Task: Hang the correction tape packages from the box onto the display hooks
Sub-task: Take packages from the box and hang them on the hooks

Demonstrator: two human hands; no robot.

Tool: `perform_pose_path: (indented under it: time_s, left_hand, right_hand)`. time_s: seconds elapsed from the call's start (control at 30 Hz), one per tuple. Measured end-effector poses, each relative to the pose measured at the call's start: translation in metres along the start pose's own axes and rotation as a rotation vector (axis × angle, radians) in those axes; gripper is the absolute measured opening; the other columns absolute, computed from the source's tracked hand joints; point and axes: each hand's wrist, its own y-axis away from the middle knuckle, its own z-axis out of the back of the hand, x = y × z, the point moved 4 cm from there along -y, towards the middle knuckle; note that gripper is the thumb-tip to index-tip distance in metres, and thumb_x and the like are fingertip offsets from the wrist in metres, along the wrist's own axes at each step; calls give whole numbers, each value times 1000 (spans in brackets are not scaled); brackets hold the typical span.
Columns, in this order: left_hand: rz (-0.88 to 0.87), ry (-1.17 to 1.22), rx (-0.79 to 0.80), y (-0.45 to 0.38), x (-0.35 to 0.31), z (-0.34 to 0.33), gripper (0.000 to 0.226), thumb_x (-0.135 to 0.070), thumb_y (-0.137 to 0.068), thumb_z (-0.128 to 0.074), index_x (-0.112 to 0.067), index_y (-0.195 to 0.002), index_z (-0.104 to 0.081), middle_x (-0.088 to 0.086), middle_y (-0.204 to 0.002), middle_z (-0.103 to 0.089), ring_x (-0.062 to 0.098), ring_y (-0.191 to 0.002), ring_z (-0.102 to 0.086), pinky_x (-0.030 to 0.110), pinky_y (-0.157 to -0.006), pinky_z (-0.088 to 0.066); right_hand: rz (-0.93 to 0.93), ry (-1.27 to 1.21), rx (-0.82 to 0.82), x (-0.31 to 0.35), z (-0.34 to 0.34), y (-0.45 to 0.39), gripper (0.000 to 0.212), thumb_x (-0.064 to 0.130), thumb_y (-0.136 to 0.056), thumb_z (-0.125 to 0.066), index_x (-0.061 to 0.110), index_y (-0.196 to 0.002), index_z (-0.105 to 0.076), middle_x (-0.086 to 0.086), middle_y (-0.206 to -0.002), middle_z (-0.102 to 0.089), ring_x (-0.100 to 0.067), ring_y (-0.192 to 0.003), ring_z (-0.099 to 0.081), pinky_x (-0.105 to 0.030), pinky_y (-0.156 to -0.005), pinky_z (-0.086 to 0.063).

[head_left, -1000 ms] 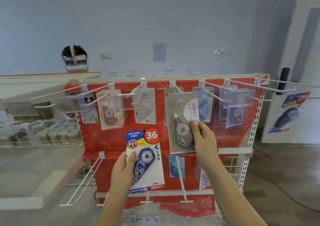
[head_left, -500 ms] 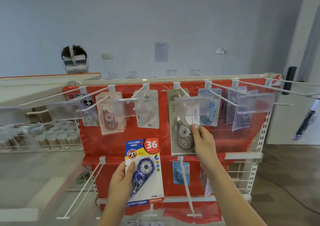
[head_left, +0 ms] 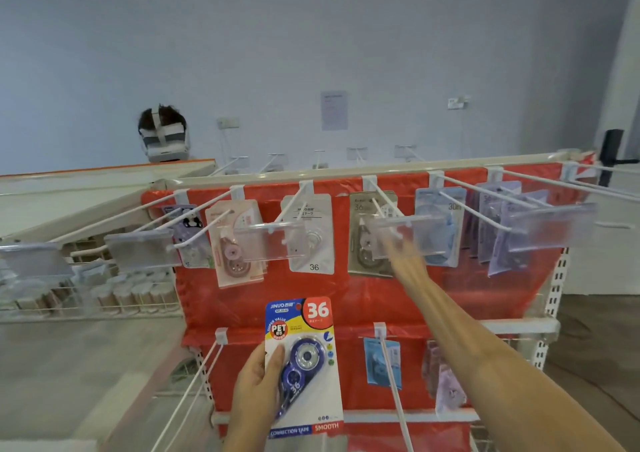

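My left hand (head_left: 256, 382) grips a colourful correction tape package (head_left: 304, 354) marked "36" by its left edge, held upright in front of the red display board (head_left: 346, 299). My right hand (head_left: 405, 264) is blurred by motion, with its fingers stretched toward a grey correction tape package (head_left: 360, 240). That package hangs far back on an upper hook (head_left: 384, 202), behind a clear label holder. I cannot tell whether the fingers touch it. The box is out of view.
Pink (head_left: 235, 243), white (head_left: 311, 233), blue (head_left: 443, 229) and purple (head_left: 498, 223) packages hang on neighbouring upper hooks. A lower hook (head_left: 391, 382) carries a blue package, and another lower hook (head_left: 194, 392) is bare. A wire basket of jars (head_left: 104, 292) stands at left. A person's head (head_left: 162, 136) shows behind the rack.
The grey package has slid back along the upper hook and my right hand no longer pinches it. My left hand keeps hold of the colourful package. The view has moved closer.
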Motion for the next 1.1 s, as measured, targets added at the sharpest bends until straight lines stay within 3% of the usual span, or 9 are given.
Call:
perform_pose_path:
  time_s: [0.1,0.2,0.4,0.5,0.57,0.73,0.83,0.97,1.1]
  left_hand:
    - [-29,-28,30,3,-4,-3,14,-19,-96,-53,-18,-97,-66,4,-92,-75,20,-84,-71,34,-71,-55]
    - [-46,-51,111,14,-6,-9,15,-21,-97,-51,-17,-100,-65,2,-93,-75,17,-84,-71,25,-62,-54]
    - [-91,-76,301,45,-2,-49,14,-21,-98,-50,-18,-96,-64,-2,-88,-74,9,-72,-71,19,-53,-51]
    - [-108,-79,386,64,2,-84,14,-20,-98,-50,-19,-92,-64,1,-88,-73,14,-76,-69,25,-60,-50]
    - [-110,-76,433,78,1,-110,15,-21,-98,-50,-21,-91,-63,0,-89,-72,15,-79,-68,27,-62,-51]
    - [-153,-80,544,117,-13,-186,15,-22,-98,-51,-25,-89,-62,2,-96,-71,22,-90,-67,42,-82,-53]
    - [-221,-46,616,142,-34,-233,15,-21,-97,-51,-26,-88,-62,-3,-93,-71,16,-86,-67,37,-77,-54]
    - [-320,3,693,173,-64,-297,13,-20,-98,-50,-24,-90,-59,-9,-86,-68,-6,-66,-65,13,-56,-48]
    - [-397,20,707,188,-90,-358,10,-22,-98,-49,-25,-95,-59,-9,-90,-67,0,-74,-66,11,-57,-48]
  right_hand:
    - [-6,112,46,-18,9,19,34,41,-96,-46,11,-110,-55,-5,-93,-56,-25,-93,-55,-28,-77,-36]
    - [-68,301,51,-45,28,49,35,32,-97,-48,4,-118,-57,-12,-114,-62,-28,-111,-56,-27,-84,-37]
    - [-32,664,158,-81,94,116,19,25,-96,-47,10,-101,-59,-9,-103,-67,-25,-94,-61,-29,-78,-44]
    - [-46,807,165,-88,143,145,23,23,-95,-46,9,-103,-63,-8,-101,-67,-25,-94,-63,-30,-75,-45]
    - [-78,880,168,-92,178,161,23,22,-95,-45,11,-104,-63,-8,-107,-67,-27,-100,-62,-33,-81,-45]
    - [-134,1014,89,-92,269,194,23,23,-94,-45,12,-105,-62,-7,-112,-65,-27,-104,-59,-33,-86,-46]
    - [-143,1046,55,-93,316,203,24,22,-94,-46,11,-109,-61,-10,-114,-63,-29,-106,-57,-33,-86,-44]
    - [-136,1067,44,-105,371,198,23,27,-94,-48,15,-108,-63,-5,-113,-64,-26,-106,-57,-30,-87,-43]
    - [-114,1096,70,-118,418,185,24,30,-92,-51,16,-108,-63,-4,-113,-65,-24,-106,-57,-25,-83,-40]
